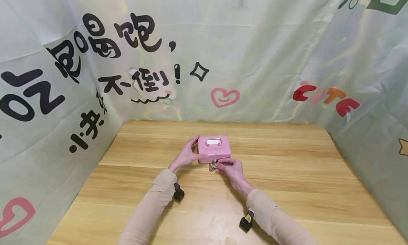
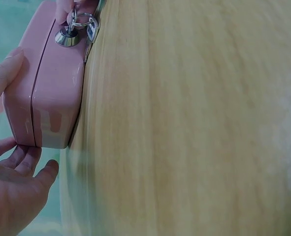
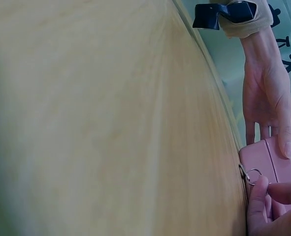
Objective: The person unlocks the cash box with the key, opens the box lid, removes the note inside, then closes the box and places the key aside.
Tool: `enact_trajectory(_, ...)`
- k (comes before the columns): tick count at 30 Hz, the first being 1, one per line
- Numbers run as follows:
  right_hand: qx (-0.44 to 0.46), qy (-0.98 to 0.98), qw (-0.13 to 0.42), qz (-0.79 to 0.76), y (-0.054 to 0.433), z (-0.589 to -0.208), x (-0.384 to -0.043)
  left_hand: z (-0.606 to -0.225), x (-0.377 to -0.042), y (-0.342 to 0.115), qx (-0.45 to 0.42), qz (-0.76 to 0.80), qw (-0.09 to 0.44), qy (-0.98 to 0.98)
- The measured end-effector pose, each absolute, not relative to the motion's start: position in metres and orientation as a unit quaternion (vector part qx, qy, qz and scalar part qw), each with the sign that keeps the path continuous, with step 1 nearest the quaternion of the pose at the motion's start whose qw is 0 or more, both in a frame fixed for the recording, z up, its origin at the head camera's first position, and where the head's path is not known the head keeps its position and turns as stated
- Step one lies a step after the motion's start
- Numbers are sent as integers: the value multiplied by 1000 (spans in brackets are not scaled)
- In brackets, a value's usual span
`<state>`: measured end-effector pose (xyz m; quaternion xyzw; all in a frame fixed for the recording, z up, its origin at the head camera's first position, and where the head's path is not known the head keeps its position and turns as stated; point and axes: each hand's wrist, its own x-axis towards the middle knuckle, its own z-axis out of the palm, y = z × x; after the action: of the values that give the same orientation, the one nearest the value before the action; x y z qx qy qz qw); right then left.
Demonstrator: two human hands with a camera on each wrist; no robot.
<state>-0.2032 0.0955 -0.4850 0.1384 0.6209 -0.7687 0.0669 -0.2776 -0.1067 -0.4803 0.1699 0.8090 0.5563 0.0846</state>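
Note:
A pink cash box (image 1: 224, 147) with a metal carrying handle sits on the table, its lid down. My left hand (image 1: 185, 155) grips its left end, thumb along the front of the lid and fingers at the end wall. At the front, my right hand (image 1: 232, 170) pinches a key between thumb and forefinger; the fingers mostly hide it. That key is at the silver lock (image 2: 67, 38) in the left wrist view. From it hangs a key ring (image 2: 95, 20) with a second key (image 2: 91, 31) dangling beside the lock.
The wooden table (image 1: 287, 188) spreads around the box. Printed cloth curtains (image 1: 261, 60) enclose its back and both sides. A black camera (image 1: 178, 192) is strapped to my left wrist, another black camera (image 1: 247, 222) to my right.

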Motion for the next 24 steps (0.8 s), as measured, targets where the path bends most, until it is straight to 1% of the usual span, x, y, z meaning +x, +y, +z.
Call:
enact_trajectory(18, 145, 623, 61, -766, 97, -484, -202, -479, -277, -107, 178, 556, 84, 808)
enact_trajectory(24, 158, 635, 41, -755, 106, -481, -200, -480, -278, -108, 184, 554, 88, 807)
